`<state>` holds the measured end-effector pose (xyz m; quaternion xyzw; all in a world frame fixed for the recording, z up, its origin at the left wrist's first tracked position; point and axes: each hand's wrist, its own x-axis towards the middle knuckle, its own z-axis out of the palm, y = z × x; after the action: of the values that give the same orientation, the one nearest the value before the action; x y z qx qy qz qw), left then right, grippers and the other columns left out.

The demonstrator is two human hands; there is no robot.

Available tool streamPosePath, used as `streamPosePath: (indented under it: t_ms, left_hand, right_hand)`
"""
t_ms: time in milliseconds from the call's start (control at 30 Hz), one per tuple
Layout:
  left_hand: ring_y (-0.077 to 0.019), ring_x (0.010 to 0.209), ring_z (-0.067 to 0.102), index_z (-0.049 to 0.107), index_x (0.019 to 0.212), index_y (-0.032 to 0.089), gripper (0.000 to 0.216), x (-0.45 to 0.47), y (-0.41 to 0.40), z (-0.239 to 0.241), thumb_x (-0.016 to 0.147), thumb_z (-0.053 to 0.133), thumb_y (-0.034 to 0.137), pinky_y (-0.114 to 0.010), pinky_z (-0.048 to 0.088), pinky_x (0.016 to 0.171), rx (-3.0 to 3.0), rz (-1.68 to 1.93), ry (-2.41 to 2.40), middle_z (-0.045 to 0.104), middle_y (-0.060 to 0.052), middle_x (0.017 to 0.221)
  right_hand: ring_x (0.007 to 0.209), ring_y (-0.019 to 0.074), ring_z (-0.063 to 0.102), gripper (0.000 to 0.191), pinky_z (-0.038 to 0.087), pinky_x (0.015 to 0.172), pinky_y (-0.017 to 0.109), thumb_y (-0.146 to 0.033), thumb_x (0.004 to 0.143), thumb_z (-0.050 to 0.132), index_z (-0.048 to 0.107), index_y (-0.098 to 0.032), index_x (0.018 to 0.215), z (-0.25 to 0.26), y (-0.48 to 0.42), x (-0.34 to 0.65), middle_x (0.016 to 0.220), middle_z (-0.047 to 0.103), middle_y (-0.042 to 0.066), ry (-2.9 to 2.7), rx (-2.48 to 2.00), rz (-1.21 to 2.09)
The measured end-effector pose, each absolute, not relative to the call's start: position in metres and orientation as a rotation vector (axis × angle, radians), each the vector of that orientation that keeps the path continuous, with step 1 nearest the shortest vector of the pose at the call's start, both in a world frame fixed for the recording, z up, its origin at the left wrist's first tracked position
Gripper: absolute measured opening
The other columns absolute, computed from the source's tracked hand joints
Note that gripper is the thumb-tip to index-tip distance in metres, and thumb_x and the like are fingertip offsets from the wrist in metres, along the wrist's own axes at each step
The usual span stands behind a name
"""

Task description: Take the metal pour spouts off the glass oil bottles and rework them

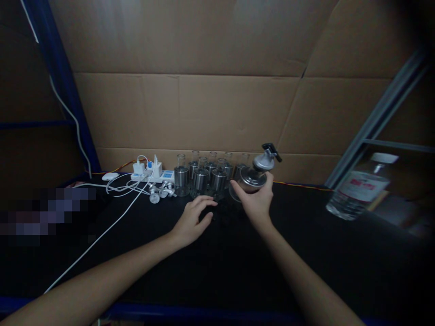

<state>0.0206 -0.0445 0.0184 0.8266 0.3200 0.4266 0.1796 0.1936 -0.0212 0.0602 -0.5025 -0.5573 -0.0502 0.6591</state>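
Note:
My right hand [258,199] is wrapped round a glass bottle [253,176] with a metal sleeve. A silver cap [264,161] with a black lever-like piece tops this bottle, which tilts to the right. My left hand [194,221] is a little to the left, its fingers curved and apart with nothing between them. Just beyond it stand several similar glass bottles [201,181] with metal sleeves and bare glass necks. Beside these, to the left, lies a small group of silver caps [163,190].
A white power strip [168,175] with plugs and loose white cables [124,213] lies at the back left. To the right stands a large clear plastic bottle [360,188] with a white cap. Cardboard [190,113] walls the back of the black tabletop [224,271].

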Motion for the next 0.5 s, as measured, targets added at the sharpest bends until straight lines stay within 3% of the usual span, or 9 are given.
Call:
streamPosePath:
  t_ms: [500]
  left_hand:
    - [-0.0220,0.117,0.030,0.043,0.109,0.024,0.030,0.022,-0.047,0.010,0.079,0.042,0.024,-0.046,0.023,0.096,2.568,0.809,1.086,0.036,-0.007,0.121]
  right_hand:
    - [0.086,0.0255,0.053,0.071,0.039,0.074,0.036,-0.047,0.047,0.064,0.036,-0.016,0.105,0.030,0.027,0.271,0.097,0.054,0.012,-0.975,-1.599,-0.034]
